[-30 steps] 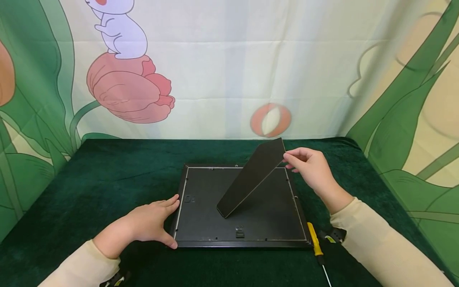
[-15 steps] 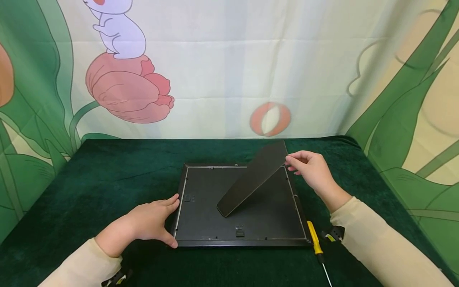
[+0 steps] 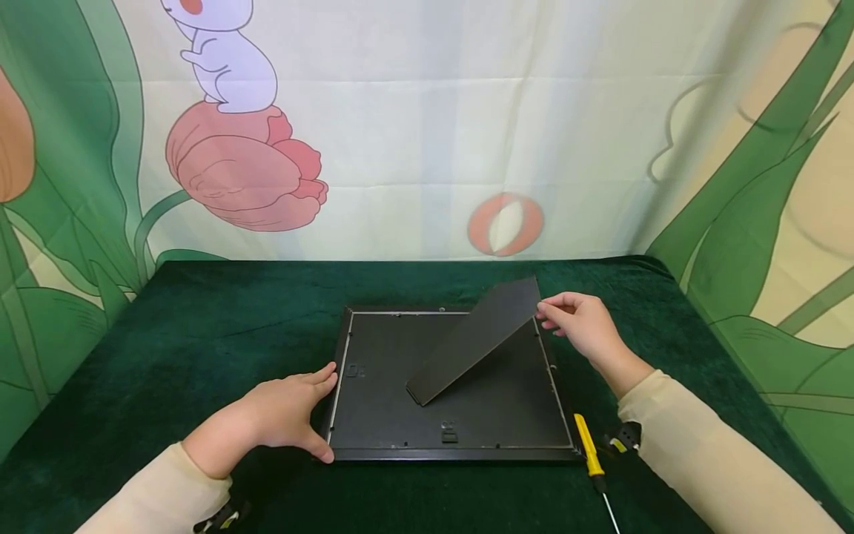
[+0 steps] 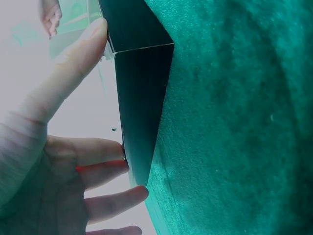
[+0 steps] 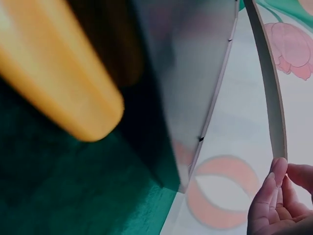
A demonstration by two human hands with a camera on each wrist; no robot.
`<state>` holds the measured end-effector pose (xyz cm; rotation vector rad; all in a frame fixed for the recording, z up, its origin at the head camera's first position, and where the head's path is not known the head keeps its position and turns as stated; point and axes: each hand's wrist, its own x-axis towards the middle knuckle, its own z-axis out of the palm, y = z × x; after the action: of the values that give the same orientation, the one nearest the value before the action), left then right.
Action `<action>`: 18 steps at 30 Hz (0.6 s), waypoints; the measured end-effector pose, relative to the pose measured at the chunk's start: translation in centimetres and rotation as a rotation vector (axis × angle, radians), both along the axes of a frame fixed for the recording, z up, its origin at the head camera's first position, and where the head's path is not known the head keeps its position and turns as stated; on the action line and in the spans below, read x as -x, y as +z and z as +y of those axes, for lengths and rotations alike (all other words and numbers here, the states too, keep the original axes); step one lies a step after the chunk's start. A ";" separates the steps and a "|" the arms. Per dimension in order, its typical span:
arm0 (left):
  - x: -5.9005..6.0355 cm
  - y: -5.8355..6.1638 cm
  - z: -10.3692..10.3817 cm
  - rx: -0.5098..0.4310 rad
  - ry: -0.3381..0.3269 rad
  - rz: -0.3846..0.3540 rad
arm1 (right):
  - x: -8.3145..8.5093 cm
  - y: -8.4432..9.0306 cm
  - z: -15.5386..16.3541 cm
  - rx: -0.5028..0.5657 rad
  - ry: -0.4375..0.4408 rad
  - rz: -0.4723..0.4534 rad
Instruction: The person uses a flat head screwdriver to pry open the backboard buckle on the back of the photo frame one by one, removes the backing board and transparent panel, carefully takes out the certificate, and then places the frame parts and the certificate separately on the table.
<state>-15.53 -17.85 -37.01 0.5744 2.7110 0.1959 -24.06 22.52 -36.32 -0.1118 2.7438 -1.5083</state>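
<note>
A black picture frame (image 3: 373,415) lies face down on the green cloth. Its hinged back stand (image 3: 477,341) slants up toward the right. My right hand (image 3: 567,319) pinches the stand's raised far corner. In the right wrist view, the fingertips of my right hand (image 5: 281,200) close on the end of the stand's pale edge (image 5: 271,88), above the frame (image 5: 190,73). My left hand (image 3: 283,415) rests flat against the frame's left edge, thumb at the near left corner. In the left wrist view, my left hand (image 4: 58,161) lies with straight fingers along the frame's side (image 4: 139,98).
A yellow-handled screwdriver (image 3: 587,445) lies by the frame's near right corner, and its handle (image 5: 54,78) is blurred and close in the right wrist view. The green cloth table (image 3: 200,326) ends at a painted backdrop behind and on both sides.
My right hand has lowered the stand's raised end closer to the frame's back. The left hand and the frame have stayed in place.
</note>
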 end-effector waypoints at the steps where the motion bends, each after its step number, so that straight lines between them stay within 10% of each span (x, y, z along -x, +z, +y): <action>1: 0.0 0.0 0.0 0.001 0.001 -0.003 | 0.0 0.0 0.0 -0.006 0.003 -0.011; 18: 0.0 0.4 0.2 0.003 0.005 -0.014 | -0.3 0.4 0.0 -0.290 0.131 -0.091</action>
<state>-15.51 -17.68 -36.64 0.5636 2.6994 0.1969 -23.76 22.54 -35.96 -0.2085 2.7831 -1.0457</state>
